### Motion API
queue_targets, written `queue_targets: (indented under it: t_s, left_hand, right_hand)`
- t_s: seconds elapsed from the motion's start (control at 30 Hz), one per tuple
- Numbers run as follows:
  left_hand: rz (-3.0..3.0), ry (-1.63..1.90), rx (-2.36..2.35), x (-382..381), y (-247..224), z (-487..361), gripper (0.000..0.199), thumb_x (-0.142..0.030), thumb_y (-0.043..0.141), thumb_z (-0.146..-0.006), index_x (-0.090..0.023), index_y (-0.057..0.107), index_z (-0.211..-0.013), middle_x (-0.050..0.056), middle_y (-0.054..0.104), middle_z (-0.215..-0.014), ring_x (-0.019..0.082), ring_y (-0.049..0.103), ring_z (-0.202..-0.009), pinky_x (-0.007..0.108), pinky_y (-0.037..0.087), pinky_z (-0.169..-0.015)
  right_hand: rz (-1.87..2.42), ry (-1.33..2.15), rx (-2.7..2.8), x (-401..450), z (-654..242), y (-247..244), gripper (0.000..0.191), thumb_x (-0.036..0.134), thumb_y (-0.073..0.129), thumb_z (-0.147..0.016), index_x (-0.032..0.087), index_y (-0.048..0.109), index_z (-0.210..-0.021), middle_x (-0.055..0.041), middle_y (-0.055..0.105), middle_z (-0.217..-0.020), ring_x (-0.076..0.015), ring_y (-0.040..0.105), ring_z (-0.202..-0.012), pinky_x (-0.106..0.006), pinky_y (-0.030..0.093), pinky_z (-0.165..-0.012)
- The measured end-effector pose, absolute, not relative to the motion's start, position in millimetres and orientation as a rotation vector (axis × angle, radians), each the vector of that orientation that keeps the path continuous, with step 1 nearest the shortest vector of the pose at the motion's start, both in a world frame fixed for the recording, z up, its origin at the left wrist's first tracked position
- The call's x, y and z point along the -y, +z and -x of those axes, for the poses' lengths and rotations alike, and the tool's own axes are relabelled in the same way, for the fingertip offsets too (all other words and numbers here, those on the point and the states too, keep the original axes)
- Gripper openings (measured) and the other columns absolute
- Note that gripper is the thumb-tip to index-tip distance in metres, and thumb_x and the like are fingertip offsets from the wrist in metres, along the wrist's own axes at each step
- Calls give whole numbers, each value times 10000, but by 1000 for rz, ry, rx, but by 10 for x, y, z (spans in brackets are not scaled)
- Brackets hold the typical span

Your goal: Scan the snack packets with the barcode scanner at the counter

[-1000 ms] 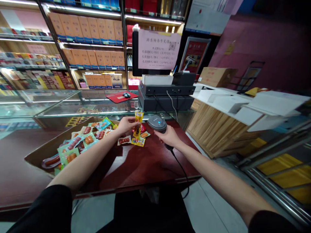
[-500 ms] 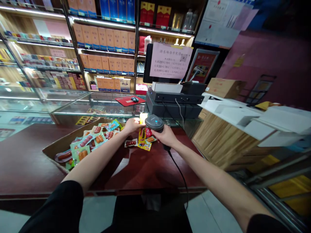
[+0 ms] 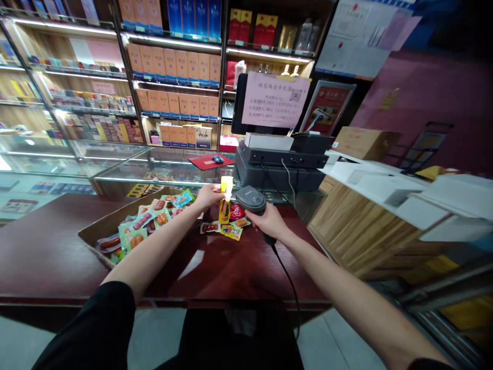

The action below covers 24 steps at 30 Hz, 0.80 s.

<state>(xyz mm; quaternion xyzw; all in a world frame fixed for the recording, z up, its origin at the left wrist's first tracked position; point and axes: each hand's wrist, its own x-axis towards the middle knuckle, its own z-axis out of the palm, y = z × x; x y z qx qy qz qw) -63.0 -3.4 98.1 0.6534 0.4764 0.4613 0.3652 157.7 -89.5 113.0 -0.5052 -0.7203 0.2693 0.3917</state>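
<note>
The dark red tabletop [image 3: 246, 277] lies nearest, and a black cable [image 3: 287, 275] runs over its front edge from the handheld scanner [image 3: 250, 199]. The right hand [image 3: 272, 222] has its fingers wrapped around the scanner's neck, just under the head. The scanner looks rigid and moderately light, with most of its bulk in the head, so that neck is a sound place to grip; the cable may tug a little. On the table between the hands lie a yellow packet [image 3: 232, 232], an orange-filled packet [image 3: 241, 222], a red packet [image 3: 236, 211] and a clear packet of dark red pieces [image 3: 210, 227]. Just beyond, the left hand [image 3: 209, 197] pinches a long yellow sachet [image 3: 224, 211] by its upper part, thumb and fingertips together, holding it roughly upright with its top brightly lit. It should be very light, its film slick and its filling likely soft; a pinch at the edge keeps the face flat, whereas squeezing the middle could crease it. To the left, a shallow cardboard box [image 3: 111, 218] holds a heap of small sealed packets [image 3: 162, 219]. Farther off are the glass counter [image 3: 165, 167], a mouse [image 3: 217, 159] on a red mat [image 3: 200, 162], and a monitor [image 3: 239, 103] bearing a pink notice [image 3: 273, 97].
</note>
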Motion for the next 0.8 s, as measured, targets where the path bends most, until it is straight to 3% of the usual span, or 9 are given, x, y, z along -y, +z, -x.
queue_targets:
  t_s: [0.2,0.43,0.57,0.67,0.8]
  left_hand:
    - [-1524,1240,-1338,187,1258,1257,571,-517,873,-504,-158,745,-930,52,744,-802,194,679,-630,253,531,-458]
    - [-1424,1483,-1567,410,1530,2092,599,-511,899,-489,-151,759,-947,110,744,-837,208,683,-636,287,560,-465]
    - [-1467,1510,-1583,446,1535,2082,611,-513,891,-515,-137,756,-977,125,739,-855,227,693,-670,304,578,-473]
    - [-1556,1397,-1568,406,1426,1820,623,-529,875,-532,-133,755,-998,102,731,-835,212,685,-652,293,575,-463]
    - [-1682,1206,-1532,305,1199,1283,569,-512,848,-590,-156,755,-1024,67,731,-853,177,672,-621,256,556,-465]
  right_hand:
    - [1256,681,1869,865,-1509,1105,227,399,669,-771,173,678,-792,-38,657,-546,-211,638,-500,-288,493,-495]
    - [1126,660,1874,777,-1273,1032,249,382,700,-729,169,711,-858,-55,707,-650,-254,699,-720,-309,538,-619]
    - [1112,697,1903,756,-1252,1014,232,377,684,-752,167,711,-845,-55,690,-605,-231,680,-623,-296,524,-570]
    - [1176,739,1897,762,-1321,1009,251,405,675,-762,160,691,-813,-35,657,-542,-197,624,-490,-278,485,-490]
    - [1202,725,1873,803,-1482,1014,249,413,671,-775,164,669,-797,-9,624,-495,-171,599,-450,-254,470,-481]
